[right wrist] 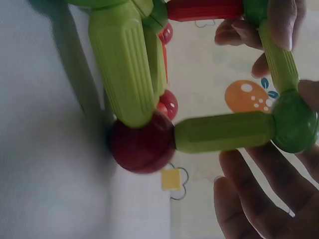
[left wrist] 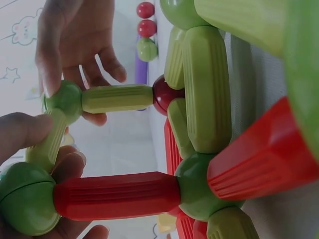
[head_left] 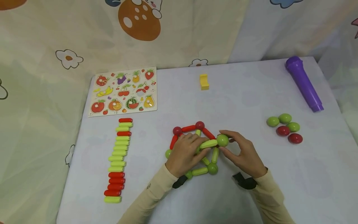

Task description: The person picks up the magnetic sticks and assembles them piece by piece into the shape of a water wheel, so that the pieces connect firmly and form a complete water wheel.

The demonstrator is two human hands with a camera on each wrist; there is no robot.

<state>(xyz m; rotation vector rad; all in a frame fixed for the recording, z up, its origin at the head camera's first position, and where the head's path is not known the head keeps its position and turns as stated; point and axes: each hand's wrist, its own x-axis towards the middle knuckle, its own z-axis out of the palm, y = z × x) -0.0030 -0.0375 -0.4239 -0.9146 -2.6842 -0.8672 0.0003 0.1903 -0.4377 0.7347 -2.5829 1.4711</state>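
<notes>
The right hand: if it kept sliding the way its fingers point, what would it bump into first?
The right hand points left, its fingertips already at the green ball capping the green rod. Going on, it would likely push that ball and rod into the left hand, though depth is unclear.

Both hands meeting at the lower centre of the head view

The left hand [head_left: 185, 152] is reaching in from the lower left of the frame, back upward, its fingers curling around a green stick. The right hand [head_left: 243, 154] is coming in from the lower right, its fingertips pinching a green ball at the stick's end. Both forearms are wearing cream sleeves, with dark straps at the wrists.
</notes>
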